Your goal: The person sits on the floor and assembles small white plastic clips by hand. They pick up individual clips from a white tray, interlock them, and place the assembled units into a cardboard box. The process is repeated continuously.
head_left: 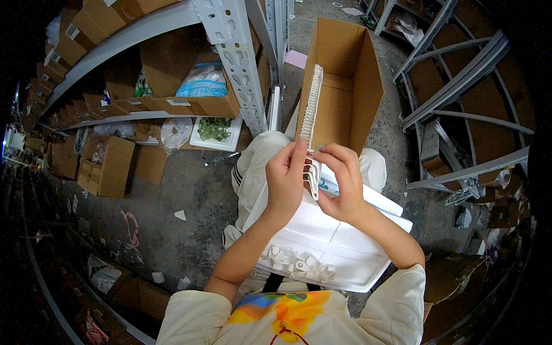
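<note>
Head view: looking down at a seated person's lap, two bare hands busy right in the middle.
White pieces: a long row of small white plastic pieces (312,109), packed tight one behind the other. It runs from between the hands up along the left side of the open carton, and the near end finishes in bigger hook-like loops.
Left hand: the left hand (285,175) is on the row's left side, fingers curled in and pinching it, thumb lying along it.
Right hand: the right hand (344,187) is across from it, thumb and index finger bent in a C around the near loops. Can't tell how hard those fingers press, sorry.
Lap: a white foam board (313,230) sits across the pale trousers, under the hands. Something with blue print peeks out behind the right fingers, mostly hidden.
Loose bits: a little heap of white plastic bits (296,264) on the board's near edge, close to the shirt.
Carton: an open cardboard box (365,92) stands just ahead, flaps up, brown inside.
Left side: steel shelving (230,57) full of boxes, one with a blue-and-white bag (202,80). Below it, a white tray (234,131) of green leafy-looking stuff.
Right side: another metal rack (471,171).
Floor: grey floor (195,241), paper scraps scattered about.
</note>
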Available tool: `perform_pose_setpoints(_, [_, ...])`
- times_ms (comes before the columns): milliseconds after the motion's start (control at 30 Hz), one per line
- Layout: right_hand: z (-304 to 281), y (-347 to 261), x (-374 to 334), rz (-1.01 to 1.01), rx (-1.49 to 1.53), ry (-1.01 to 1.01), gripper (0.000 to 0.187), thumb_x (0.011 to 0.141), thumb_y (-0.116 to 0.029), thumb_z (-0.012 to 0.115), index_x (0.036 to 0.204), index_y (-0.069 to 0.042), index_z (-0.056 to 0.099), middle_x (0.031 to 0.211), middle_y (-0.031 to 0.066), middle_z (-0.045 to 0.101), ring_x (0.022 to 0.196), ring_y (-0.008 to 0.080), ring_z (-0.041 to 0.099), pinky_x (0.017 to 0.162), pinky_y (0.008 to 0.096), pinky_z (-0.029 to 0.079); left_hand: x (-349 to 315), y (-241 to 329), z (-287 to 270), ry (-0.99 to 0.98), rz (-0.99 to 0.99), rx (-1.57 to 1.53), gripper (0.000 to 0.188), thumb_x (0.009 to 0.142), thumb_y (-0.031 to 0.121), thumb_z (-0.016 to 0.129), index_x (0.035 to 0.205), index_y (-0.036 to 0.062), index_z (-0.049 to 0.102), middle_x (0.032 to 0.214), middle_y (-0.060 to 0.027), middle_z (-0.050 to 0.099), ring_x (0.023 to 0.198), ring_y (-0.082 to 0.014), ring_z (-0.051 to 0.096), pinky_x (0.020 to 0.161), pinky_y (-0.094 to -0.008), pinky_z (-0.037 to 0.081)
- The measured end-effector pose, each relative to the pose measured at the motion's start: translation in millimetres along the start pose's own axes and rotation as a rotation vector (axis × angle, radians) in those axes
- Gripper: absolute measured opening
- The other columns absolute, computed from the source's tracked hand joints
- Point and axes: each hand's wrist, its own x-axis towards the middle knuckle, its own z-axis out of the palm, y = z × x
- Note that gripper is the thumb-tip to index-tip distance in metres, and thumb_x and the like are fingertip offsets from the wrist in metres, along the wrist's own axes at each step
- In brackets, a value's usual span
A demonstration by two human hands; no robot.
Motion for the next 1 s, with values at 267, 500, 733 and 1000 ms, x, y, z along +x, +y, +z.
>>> perform_pose_setpoints(267, [-1,-10,-3,0.010,-0.178,-0.026,0.052,0.057,-0.004,0.064,0.105,0.000,0.046,0.103,0.0155,0.047,0.090,0.0322,0.046,0.075,0.0382,0.037,4,14,4,0.070,0.438,0.575,0.020,0.081,0.014,0.051,0.069,-0.0016,0.051,0.056,-0.0130,0.050,0.046,-0.0230,0.048,0.044,-0.0311,0.037])
perform_pose_setpoints(500, [-4,-9,3,0.012,-0.080,-0.079,0.047,0.059,-0.001,0.064,0.103,0.001,0.046,0.099,0.0163,0.050,0.086,0.0314,0.050,0.072,0.0357,0.042,5,8,5,0.083,0.407,0.523,0.025,0.084,0.014,0.045,0.065,-0.0020,0.047,0.054,-0.0144,0.043,0.046,-0.0239,0.040,0.045,-0.0335,0.032])
perform_pose_setpoints(733, [-5,-11,5,0.086,-0.074,-0.134,0.042,0.063,0.000,0.062,0.102,0.001,0.045,0.102,0.0172,0.049,0.088,0.0315,0.051,0.073,0.0348,0.043,8,10,4,0.049,0.389,0.533,0.025,0.085,0.015,0.043,0.066,-0.0018,0.046,0.054,-0.0151,0.046,0.047,-0.0270,0.045,0.045,-0.0340,0.034])
perform_pose_setpoints(1000, [-5,-11,6,0.160,0.050,-0.181,0.042,0.065,-0.001,0.061,0.103,-0.001,0.044,0.107,0.0172,0.044,0.092,0.0328,0.050,0.077,0.0349,0.043,8,6,0,-0.035,0.338,0.489,0.027,0.087,0.019,0.041,0.068,-0.0009,0.047,0.054,-0.0138,0.047,0.049,-0.0261,0.048,0.045,-0.0340,0.035])
